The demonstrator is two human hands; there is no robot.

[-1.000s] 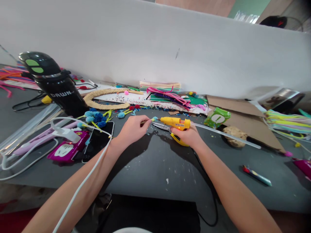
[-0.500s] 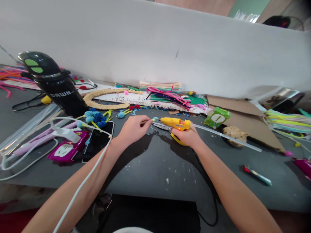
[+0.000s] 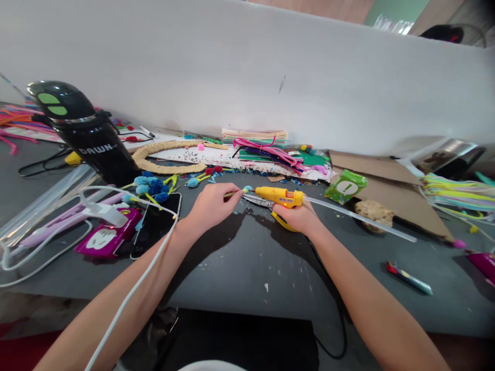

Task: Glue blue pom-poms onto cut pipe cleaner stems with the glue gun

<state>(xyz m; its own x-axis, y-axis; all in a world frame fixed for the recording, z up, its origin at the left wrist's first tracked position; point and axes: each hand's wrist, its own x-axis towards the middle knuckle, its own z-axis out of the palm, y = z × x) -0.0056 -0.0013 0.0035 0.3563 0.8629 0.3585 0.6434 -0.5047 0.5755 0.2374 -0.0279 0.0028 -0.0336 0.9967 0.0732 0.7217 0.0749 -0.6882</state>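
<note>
My left hand (image 3: 214, 206) pinches a thin green stem, which looks like a pipe cleaner, with a small light-blue pom-pom (image 3: 247, 189) at its tip. Wrapped in my right hand (image 3: 300, 215) is a yellow hot glue gun (image 3: 276, 195), its nozzle at or very near the pom-pom. A long clear glue stick (image 3: 359, 218) sticks out of the gun's back. Beneath the gun lie scissors (image 3: 258, 200) with a yellow handle; part of the handle is hidden by my right hand. Blue pom-poms on stems (image 3: 157, 186) rest left of my left hand.
A black bottle (image 3: 95, 141) stands at the left, near a magenta power strip (image 3: 133, 226), a phone (image 3: 152, 234) and a white cable crossing my left forearm. At the back lies a wrapped ring (image 3: 143, 159). Cardboard (image 3: 417, 206), a green packet (image 3: 345, 186) and a lighter (image 3: 409, 278) are right.
</note>
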